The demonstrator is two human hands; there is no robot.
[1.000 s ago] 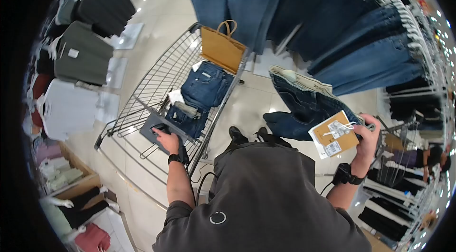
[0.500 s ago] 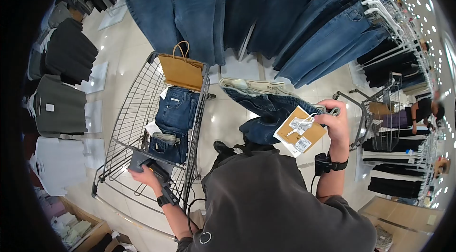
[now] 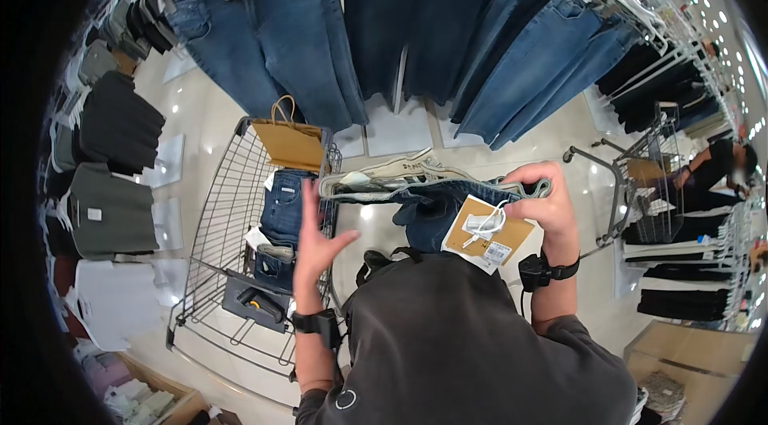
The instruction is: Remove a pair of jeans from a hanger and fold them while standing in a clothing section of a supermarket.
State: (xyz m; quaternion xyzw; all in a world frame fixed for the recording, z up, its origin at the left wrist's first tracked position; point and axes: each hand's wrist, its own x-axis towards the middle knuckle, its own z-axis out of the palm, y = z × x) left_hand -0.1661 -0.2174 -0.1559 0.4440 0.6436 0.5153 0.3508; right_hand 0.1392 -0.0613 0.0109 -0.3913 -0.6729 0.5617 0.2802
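Note:
My right hand [image 3: 544, 205] grips the waistband of dark blue jeans [image 3: 436, 217] at its right end. Paper tags [image 3: 486, 234], brown and white, hang beside that hand on a white loop. At the waistband's left end is my left hand [image 3: 320, 245], its thumb and fingers spread apart; whether it touches the cloth is unclear. Left of it, a wire shopping cart [image 3: 212, 205] bears folded jeans [image 3: 282, 205], a brown paper bag [image 3: 290, 145] and a black-and-yellow handheld device [image 3: 262, 303] on a grey panel.
Hanging jeans [image 3: 300, 45] line a rack ahead. At left are racks of dark garments [image 3: 120, 125] and a white one [image 3: 120, 301]. Another cart [image 3: 656, 177] stands at right, near a person in dark clothing [image 3: 716, 173]. A wooden box [image 3: 688, 361] is at lower right.
My left hand has left the device in the cart and moved up and right to the jeans, opening. The jeans' waistband now lies more level, and the view has shifted slightly.

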